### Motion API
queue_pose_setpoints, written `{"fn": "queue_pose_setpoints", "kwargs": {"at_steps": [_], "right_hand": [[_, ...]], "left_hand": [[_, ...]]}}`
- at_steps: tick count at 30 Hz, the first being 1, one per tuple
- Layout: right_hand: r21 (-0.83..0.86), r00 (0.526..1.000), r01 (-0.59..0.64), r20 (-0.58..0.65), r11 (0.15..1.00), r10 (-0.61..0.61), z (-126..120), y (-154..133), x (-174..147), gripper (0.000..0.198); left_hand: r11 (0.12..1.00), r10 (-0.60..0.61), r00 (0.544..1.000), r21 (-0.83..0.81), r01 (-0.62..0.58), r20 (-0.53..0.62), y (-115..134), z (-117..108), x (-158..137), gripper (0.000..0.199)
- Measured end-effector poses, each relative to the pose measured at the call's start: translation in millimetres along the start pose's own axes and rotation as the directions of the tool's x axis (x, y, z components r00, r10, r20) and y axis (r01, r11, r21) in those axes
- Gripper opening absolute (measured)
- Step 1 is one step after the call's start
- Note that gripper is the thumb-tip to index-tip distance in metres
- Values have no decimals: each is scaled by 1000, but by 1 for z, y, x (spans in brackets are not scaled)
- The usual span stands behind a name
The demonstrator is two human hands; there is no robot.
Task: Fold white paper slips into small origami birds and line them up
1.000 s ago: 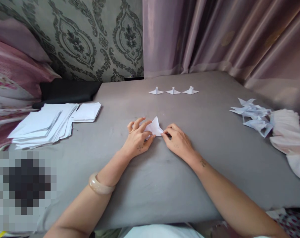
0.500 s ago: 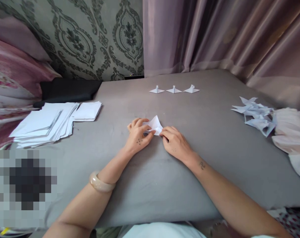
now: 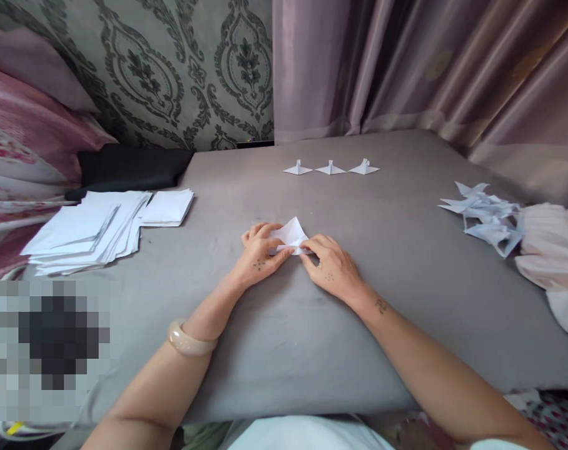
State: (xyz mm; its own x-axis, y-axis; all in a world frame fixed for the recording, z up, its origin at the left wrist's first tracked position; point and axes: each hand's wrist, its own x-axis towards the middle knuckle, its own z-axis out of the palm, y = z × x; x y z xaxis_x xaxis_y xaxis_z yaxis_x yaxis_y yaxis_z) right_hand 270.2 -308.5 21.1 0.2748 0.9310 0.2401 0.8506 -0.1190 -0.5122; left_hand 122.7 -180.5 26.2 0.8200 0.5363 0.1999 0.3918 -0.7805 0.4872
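A folded white sheet of paper (image 3: 292,232) lies on the grey cloth surface (image 3: 284,350) in front of me, one corner pointing away. My left hand (image 3: 261,251) holds its left side, the thumb along the near edge and the fingers bent over the paper. At the near right edge, my right hand (image 3: 329,261) pinches the paper between thumb and index finger. The two thumbs are close together. Part of the paper is hidden under the left fingers.
Three folded paper figures (image 3: 331,167) stand in a row farther back. Stacks of white paper (image 3: 89,231) lie at the left, before a black cloth (image 3: 134,167). At the right, several folded paper shapes (image 3: 488,212) are heaped beside a pale fabric bundle (image 3: 549,244).
My right hand's thumb and index finger have shifted slightly left along the near edge, toward the left thumb. The left hand keeps its grip on the paper.
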Motion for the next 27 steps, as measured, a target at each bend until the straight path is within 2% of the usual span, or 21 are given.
{"fn": "queue_pose_setpoints", "kwargs": {"at_steps": [3, 8, 11, 14, 16, 19, 23, 25, 27], "right_hand": [[-31, 999, 25, 21, 999, -24, -2, 0, -2, 18], [-139, 995, 84, 70, 987, -74, -4, -1, -5, 21], [-179, 994, 93, 77, 979, -80, -3, -2, -6, 22], [-213, 992, 111, 85, 971, -94, -3, -4, -6, 23], [-238, 989, 130, 95, 962, -110, -3, -5, -6, 25], [-259, 984, 163, 112, 952, -138, -4, -6, -6, 27], [-230, 980, 175, 130, 957, -148, -4, -5, -6, 28], [-186, 983, 158, 123, 970, -136, -5, -2, -6, 26], [-118, 987, 131, 107, 984, -118, -6, 1, -5, 24]], "left_hand": [[1000, -13, 1000, -2, 13, 4, -2, -1, 0, 32], [1000, 28, 997, -14, -27, 77, -10, -6, 0, 9], [999, 43, 994, -19, -41, 100, -12, -10, -1, 19], [999, 48, 996, -18, -46, 79, -11, -13, -1, 21], [998, 70, 997, -3, -70, 44, -9, -12, -1, 20], [993, 101, 989, 66, -94, -108, -7, -6, -1, 26], [986, 126, 941, 148, -83, -315, -8, 5, -1, 63], [982, 135, 931, 169, -81, -340, -9, 9, 0, 61], [973, 173, 950, 198, -122, -262, -9, 12, 0, 43]]}}
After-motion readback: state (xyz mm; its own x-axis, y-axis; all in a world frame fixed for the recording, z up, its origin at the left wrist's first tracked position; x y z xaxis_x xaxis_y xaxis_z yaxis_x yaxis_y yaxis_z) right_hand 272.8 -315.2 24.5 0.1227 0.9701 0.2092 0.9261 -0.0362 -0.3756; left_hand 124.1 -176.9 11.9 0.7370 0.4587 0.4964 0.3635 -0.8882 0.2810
